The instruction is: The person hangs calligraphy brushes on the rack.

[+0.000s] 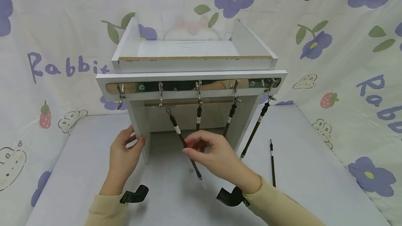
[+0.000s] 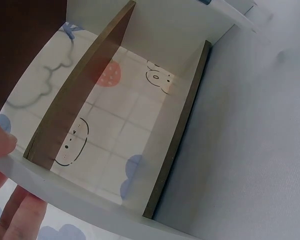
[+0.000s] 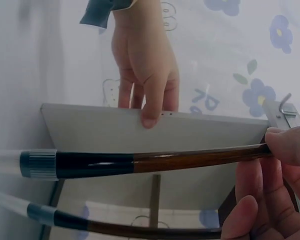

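My right hand (image 1: 216,154) pinches a writing brush (image 1: 179,133) by its brown handle between thumb and fingers. The brush leans, its cord loop at the top and its clear-capped tip pointing down. That loop is apart from and just below the second hook (image 1: 161,93) from the left. With thumb inside and fingers outside, my left hand (image 1: 123,154) grips the side panel (image 1: 138,121) of a white wooden shelf. Three brushes, a middle one (image 1: 199,116), another (image 1: 231,114) and a rightmost one (image 1: 255,128), hang by their loops from hooks.
A metal hook rail (image 1: 182,85) runs along the shelf's front edge. Another brush (image 1: 272,166) lies on the white tabletop (image 1: 314,170) at the right. Above the rail sits a white open tray (image 1: 194,66). Patterned cloth (image 1: 345,79) covers the walls behind.
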Action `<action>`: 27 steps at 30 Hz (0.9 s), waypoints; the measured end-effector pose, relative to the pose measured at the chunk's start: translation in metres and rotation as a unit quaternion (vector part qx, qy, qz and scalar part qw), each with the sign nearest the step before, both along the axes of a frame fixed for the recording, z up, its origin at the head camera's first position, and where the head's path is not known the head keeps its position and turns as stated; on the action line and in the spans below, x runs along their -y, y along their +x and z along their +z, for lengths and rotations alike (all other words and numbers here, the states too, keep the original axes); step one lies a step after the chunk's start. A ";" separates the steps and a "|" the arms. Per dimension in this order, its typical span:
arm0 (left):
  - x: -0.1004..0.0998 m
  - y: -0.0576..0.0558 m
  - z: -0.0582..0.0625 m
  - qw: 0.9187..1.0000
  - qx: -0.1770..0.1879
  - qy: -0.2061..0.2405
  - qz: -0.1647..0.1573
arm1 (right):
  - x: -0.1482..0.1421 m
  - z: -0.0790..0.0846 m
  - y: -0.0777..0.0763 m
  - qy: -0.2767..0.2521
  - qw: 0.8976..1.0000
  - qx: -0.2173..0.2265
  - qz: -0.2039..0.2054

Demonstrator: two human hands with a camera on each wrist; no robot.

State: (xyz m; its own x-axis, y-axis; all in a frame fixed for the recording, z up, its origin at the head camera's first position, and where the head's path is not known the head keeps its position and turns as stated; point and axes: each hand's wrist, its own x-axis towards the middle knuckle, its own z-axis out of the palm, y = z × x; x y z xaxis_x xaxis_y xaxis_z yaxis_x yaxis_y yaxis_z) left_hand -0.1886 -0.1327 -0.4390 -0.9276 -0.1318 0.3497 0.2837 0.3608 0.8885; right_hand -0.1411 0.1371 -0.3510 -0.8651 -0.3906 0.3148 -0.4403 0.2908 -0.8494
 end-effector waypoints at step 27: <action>0.000 0.000 0.000 1.000 -0.005 -0.014 0.006 | 0.014 0.007 -0.008 0.000 1.000 0.016 -0.001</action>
State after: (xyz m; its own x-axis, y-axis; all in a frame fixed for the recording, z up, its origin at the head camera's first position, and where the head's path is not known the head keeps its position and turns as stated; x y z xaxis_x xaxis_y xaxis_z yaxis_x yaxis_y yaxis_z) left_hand -0.1890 -0.1330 -0.4395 -0.9225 -0.1322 0.3625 0.2880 0.3895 0.8749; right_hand -0.1494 0.1228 -0.3444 -0.8756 -0.3884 0.2872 -0.4124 0.2915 -0.8631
